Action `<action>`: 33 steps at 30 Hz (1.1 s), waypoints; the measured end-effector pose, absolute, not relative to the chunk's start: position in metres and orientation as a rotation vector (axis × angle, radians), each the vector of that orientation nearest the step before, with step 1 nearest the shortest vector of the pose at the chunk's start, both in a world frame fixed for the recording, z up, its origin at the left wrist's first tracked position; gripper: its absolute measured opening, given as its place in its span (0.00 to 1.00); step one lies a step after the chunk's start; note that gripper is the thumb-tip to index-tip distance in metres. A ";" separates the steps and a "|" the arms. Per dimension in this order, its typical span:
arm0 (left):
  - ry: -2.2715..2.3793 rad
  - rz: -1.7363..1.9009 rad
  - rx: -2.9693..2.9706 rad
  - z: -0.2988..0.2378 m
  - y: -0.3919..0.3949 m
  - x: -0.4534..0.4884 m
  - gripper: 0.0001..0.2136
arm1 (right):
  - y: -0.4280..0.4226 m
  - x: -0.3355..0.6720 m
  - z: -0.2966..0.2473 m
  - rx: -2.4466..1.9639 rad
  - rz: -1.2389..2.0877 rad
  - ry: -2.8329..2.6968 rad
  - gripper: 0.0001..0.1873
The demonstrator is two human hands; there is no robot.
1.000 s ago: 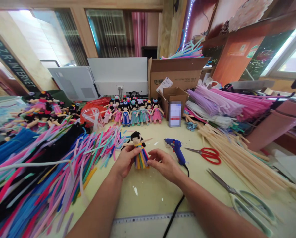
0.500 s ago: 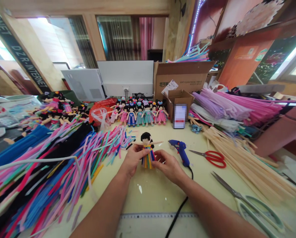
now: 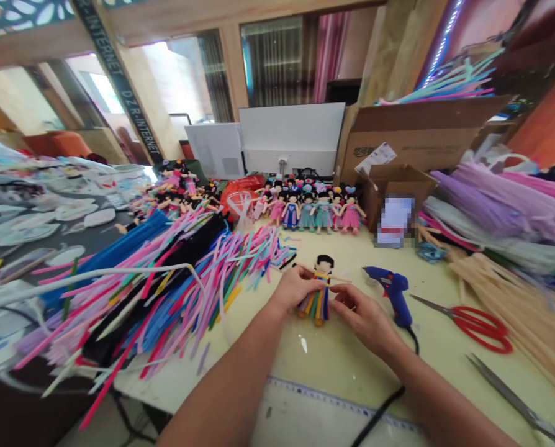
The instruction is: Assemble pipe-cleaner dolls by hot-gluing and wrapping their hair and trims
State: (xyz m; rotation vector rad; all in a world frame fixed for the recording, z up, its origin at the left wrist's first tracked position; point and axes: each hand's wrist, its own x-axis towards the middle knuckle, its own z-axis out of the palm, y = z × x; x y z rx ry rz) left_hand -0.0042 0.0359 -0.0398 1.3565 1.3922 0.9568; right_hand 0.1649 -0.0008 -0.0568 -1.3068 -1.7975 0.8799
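A small pipe-cleaner doll point(image 3: 323, 267) with black hair, a yellow top and a skirt of multicoloured strips is held just above the table. My left hand point(image 3: 296, 288) is closed on its body from the left, with the thumb across the waist. From the other side, my right hand point(image 3: 364, 313) has its bent fingertips against the skirt's right edge; the exact grip is partly hidden. Orange feet show below the hem. Close to my right hand lies a blue glue gun point(image 3: 396, 295), its black cord running toward the front edge.
Red-handled scissors point(image 3: 482, 326) and larger scissors point(image 3: 514, 391) lie at right, beside beige pipe cleaners point(image 3: 514, 310). Coloured pipe cleaners point(image 3: 179, 298) are heaped at left. Finished dolls point(image 3: 321, 214) stand at the back by cardboard boxes point(image 3: 426, 136) and a phone point(image 3: 396, 220). A ruler strip point(image 3: 324, 397) runs along the front.
My view has swung left, so everything appears farther right and slightly rotated. The doll now leans, and its orange feet have come into sight. Both hands remain at it.
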 end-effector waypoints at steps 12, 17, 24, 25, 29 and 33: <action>2.042 0.684 1.862 0.001 0.015 -0.053 0.09 | -0.004 0.167 -0.054 -1.297 0.718 -1.883 0.17; 2.281 0.478 1.849 0.004 -0.018 -0.109 0.09 | -0.007 0.165 -0.050 -1.257 0.664 -1.925 0.16; 2.486 0.341 1.763 -0.011 -0.046 -0.134 0.06 | -0.009 0.165 -0.047 -1.181 0.640 -2.003 0.14; 2.494 0.347 1.747 -0.013 -0.046 -0.134 0.05 | -0.009 0.165 -0.047 -1.174 0.628 -2.004 0.14; 2.450 0.462 1.719 -0.014 -0.044 -0.135 0.05 | -0.009 0.165 -0.047 -1.169 0.617 -1.980 0.14; 2.227 0.710 1.774 -0.002 -0.031 -0.132 0.05 | -0.005 0.164 -0.050 -1.183 0.621 -1.966 0.13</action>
